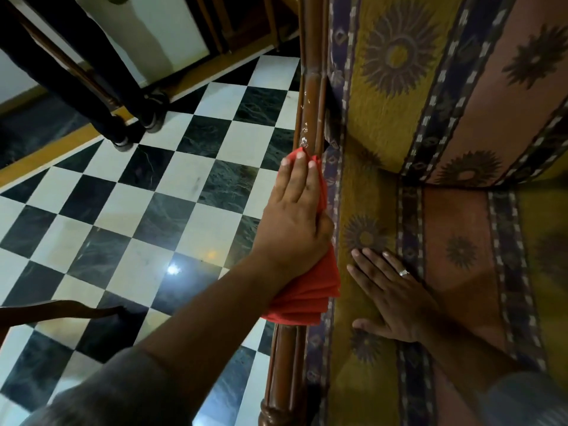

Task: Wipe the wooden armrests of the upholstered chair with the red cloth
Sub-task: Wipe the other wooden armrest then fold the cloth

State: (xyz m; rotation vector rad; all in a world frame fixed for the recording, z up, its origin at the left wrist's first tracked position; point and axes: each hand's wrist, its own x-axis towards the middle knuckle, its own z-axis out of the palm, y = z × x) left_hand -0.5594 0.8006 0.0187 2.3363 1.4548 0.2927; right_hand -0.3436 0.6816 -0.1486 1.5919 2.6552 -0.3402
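Step in hand: wiping the chair's left wooden armrest (pixel 310 96), seen from above.

The left hand (pixel 295 216) lay flat along the rail, fingers extended and close together, pressing the red cloth (pixel 307 296) onto the wood. The cloth was folded; its pleated tail fanned out behind the wrist, and a small corner showed beyond the fingertips (pixel 302 155).

The right hand (pixel 390 299) rested palm-down on the seat cushion (pixel 368 186), fingers spread wide, holding nothing, apparently as a brace. A ring (pixel 404 272) sat on one finger.

Pale flecks (pixel 305 130) marked the rail just ahead of the cloth, so that stretch looked unwiped.

Judgement: task partway. The next move would call for sliding the cloth forward over the flecks with firm pressure. The other armrest was out of view.
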